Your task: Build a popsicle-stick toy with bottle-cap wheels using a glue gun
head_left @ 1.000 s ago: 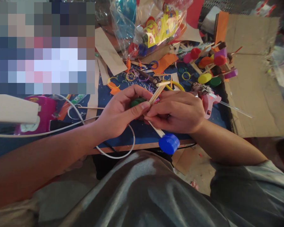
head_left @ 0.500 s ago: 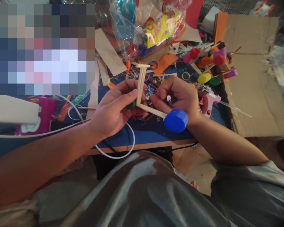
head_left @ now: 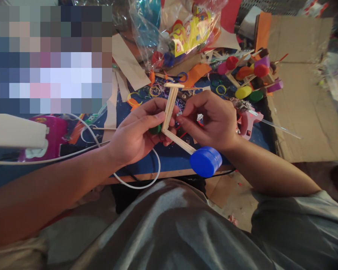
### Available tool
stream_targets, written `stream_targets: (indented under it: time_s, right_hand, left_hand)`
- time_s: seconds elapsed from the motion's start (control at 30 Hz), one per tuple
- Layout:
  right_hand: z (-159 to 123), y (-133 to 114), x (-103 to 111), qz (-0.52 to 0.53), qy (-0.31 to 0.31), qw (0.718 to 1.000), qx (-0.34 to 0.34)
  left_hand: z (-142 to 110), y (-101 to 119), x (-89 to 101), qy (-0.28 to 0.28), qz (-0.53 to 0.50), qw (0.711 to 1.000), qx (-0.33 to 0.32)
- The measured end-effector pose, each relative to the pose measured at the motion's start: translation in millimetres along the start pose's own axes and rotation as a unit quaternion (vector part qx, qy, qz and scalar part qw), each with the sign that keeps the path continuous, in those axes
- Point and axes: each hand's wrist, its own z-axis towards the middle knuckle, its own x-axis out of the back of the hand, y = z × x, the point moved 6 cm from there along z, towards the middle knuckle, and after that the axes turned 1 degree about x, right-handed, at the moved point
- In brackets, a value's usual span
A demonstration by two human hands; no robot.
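Observation:
My left hand (head_left: 142,127) grips an angled frame of wooden sticks (head_left: 169,110) between thumb and fingers. A short crosspiece caps the frame's upper end, and a blue bottle cap (head_left: 205,162) is fixed to the end of its lower arm. Part of a green cap (head_left: 155,129) shows at the left fingers, mostly hidden. Just right of the frame, my right hand (head_left: 210,118) is closed, thumb and index fingertip pinched together. Whatever sits in that pinch, if anything, is too small to make out.
A pink glue gun (head_left: 248,122) lies behind my right wrist, beside a cardboard sheet (head_left: 301,93). A stick model with coloured caps (head_left: 249,77) stands at the back right. Loose rubber bands and scraps litter the blue table (head_left: 177,159). A white cable (head_left: 159,165) loops over the front edge.
The stick frame has turned slightly in my left hand, so the blue cap sits lower and a little to the left. My right thumb and index finger have drawn together near the frame.

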Motion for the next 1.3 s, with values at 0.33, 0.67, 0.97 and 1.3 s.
stream_targets:
  time_s: [0.33, 0.67, 0.97, 1.3]
  right_hand:
    - [4, -9, 2, 0.067, -0.004, 0.996, 0.062]
    - [-1, -10, 4, 0.053, 0.008, 0.997, 0.063]
    - [-3, -12, 4, 0.088, 0.021, 0.993, 0.076]
    - [-2, -4, -8, 0.195, -0.044, 0.979, 0.037]
  left_hand:
    - [1, -3, 3.0, -0.033, -0.04, 0.999, 0.006]
    - [3, -2, 3.5, -0.052, -0.015, 0.998, 0.01]
    - [0, -2, -3.9, -0.053, -0.027, 0.998, 0.013]
    - [3, 4, 5.3, 0.0, -0.048, 0.997, -0.064]
